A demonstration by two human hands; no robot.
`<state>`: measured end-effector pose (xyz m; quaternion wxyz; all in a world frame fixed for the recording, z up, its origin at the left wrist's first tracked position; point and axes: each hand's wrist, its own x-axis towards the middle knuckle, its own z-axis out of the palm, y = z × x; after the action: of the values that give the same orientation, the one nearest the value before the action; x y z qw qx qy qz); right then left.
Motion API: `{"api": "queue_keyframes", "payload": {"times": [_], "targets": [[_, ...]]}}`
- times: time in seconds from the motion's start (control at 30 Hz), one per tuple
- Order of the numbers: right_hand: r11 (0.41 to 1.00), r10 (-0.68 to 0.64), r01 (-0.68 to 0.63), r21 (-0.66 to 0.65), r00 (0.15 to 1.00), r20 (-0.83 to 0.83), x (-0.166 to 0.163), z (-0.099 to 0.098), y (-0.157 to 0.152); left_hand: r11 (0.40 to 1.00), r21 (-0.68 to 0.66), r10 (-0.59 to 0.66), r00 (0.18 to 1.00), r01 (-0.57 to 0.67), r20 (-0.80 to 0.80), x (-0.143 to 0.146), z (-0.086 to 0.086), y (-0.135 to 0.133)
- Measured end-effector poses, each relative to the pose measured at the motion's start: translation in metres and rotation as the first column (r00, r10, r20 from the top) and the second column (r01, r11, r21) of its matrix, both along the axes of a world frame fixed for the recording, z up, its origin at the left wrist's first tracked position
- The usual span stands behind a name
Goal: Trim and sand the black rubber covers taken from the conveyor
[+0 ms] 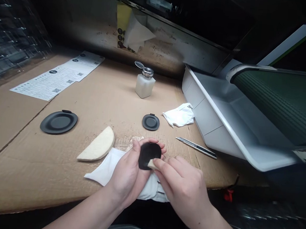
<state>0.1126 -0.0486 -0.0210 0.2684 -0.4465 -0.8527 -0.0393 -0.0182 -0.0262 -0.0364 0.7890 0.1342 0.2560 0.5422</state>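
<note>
My left hand [131,172] cradles a small, dark, rounded plastic disc [149,153], thumb along its left edge and fingertips showing past its right side. Pinched in my right hand [181,176] is a small cream felt piece [153,164], its tip touching the disc's lower right face. A larger half-round felt pad [97,146] lies to the left of my hands. Under my wrists spreads a white cloth [105,167], partly hidden. Just beyond my fingers sits another small black disc with a tab [150,122].
A larger black disc [58,122] lies left on the cardboard-covered table [90,102]. Farther back stand a pump bottle [145,84] with its lid up and printed sheets [58,75]. On the right are a crumpled white cloth [179,115], a utility knife [196,147] and a grey bin [213,122] beside a green conveyor belt [283,103].
</note>
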Motion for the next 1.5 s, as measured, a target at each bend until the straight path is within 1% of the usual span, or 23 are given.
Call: {"api": "queue_keyframes", "payload": {"times": [0.07, 0.17, 0.23, 0.27, 0.33, 0.4, 0.43, 0.5, 0.57, 0.6, 0.7, 0.8, 0.87, 0.97, 1.13, 1.2, 1.27, 1.33, 1.4, 1.5], "targets": [[0.992, -0.002, -0.014, 0.124, 0.992, 0.130, 0.008, 0.003, 0.006, 1.000, 0.015, -0.007, 1.000, 0.007, -0.008, 0.001, -0.001, 0.001], [0.947, 0.000, -0.081, 0.312, 0.968, 0.249, 0.010, 0.007, 0.021, 1.000, 0.015, 0.000, 1.000, 0.000, -0.024, 0.002, -0.002, 0.003], [0.912, 0.026, -0.138, 0.386, 0.959, 0.283, 0.008, 0.010, 0.030, 1.000, -0.004, 0.023, 0.999, -0.024, -0.046, 0.002, -0.003, 0.004], [0.903, 0.048, -0.164, 0.396, 0.957, 0.286, 0.008, 0.011, 0.034, 0.999, -0.016, 0.035, 0.998, -0.036, -0.060, 0.002, -0.003, 0.004], [0.912, 0.098, -0.185, 0.366, 0.965, 0.243, 0.012, 0.013, 0.038, 0.998, -0.028, 0.046, 0.996, -0.049, -0.077, 0.001, -0.003, 0.004], [0.943, 0.102, -0.128, 0.309, 0.990, 0.100, 0.023, 0.013, 0.038, 0.999, -0.025, 0.040, 0.996, -0.042, -0.075, 0.000, -0.003, 0.003], [0.958, 0.065, -0.066, 0.280, 0.998, 0.011, 0.030, 0.011, 0.038, 0.999, -0.021, 0.036, 0.997, -0.037, -0.068, 0.000, -0.002, 0.003], [0.971, -0.062, 0.088, 0.222, 0.990, -0.123, 0.045, 0.004, 0.037, 0.999, -0.017, 0.028, 0.999, -0.028, -0.046, 0.000, -0.001, 0.003], [0.963, -0.178, 0.203, 0.178, 0.973, -0.148, 0.056, -0.005, 0.034, 1.000, -0.017, 0.020, 0.999, -0.020, -0.027, -0.001, 0.001, 0.003], [0.960, -0.203, 0.224, 0.165, 0.970, -0.137, 0.058, -0.008, 0.032, 1.000, -0.018, 0.015, 1.000, -0.015, -0.025, -0.001, 0.001, 0.003], [0.965, -0.184, 0.205, 0.162, 0.974, -0.134, 0.051, -0.013, 0.022, 1.000, -0.011, 0.013, 0.999, -0.013, -0.050, 0.000, 0.001, 0.002], [0.977, -0.124, 0.145, 0.159, 0.983, -0.138, 0.028, -0.008, 0.009, 0.999, 0.040, 0.015, 0.996, -0.011, -0.090, 0.002, -0.001, 0.001], [0.983, -0.096, 0.109, 0.147, 0.991, -0.093, 0.013, -0.006, 0.003, 0.997, 0.080, 0.021, 0.995, -0.013, -0.102, 0.003, -0.003, 0.001], [0.982, -0.106, 0.113, 0.150, 0.993, -0.051, -0.005, -0.010, -0.003, 0.995, 0.097, 0.031, 0.993, -0.019, -0.116, 0.004, -0.004, 0.000], [0.982, -0.099, 0.131, 0.133, 0.969, -0.225, -0.024, -0.021, -0.009, 0.997, 0.062, 0.061, 0.985, -0.052, -0.159, 0.003, -0.003, 0.000], [0.984, -0.094, 0.127, 0.129, 0.968, -0.235, -0.024, -0.022, -0.009, 0.997, 0.055, 0.058, 0.988, -0.050, -0.146, 0.003, -0.004, 0.001], [0.983, -0.096, 0.120, 0.139, 0.980, -0.172, -0.018, -0.023, -0.007, 0.998, 0.050, 0.044, 0.992, -0.038, -0.121, 0.002, -0.004, 0.002], [0.979, -0.100, 0.111, 0.173, 0.992, -0.074, -0.009, -0.022, -0.003, 0.999, 0.045, 0.034, 0.995, -0.030, -0.094, 0.002, -0.005, 0.002], [0.963, -0.098, 0.090, 0.255, 0.995, 0.017, -0.002, -0.019, 0.004, 0.999, 0.039, 0.026, 0.997, -0.023, -0.074, 0.002, -0.004, 0.003], [0.924, -0.057, 0.009, 0.383, 0.992, 0.115, 0.006, -0.008, 0.019, 0.999, 0.003, 0.038, 0.996, -0.038, -0.082, 0.002, -0.004, 0.002]]}}
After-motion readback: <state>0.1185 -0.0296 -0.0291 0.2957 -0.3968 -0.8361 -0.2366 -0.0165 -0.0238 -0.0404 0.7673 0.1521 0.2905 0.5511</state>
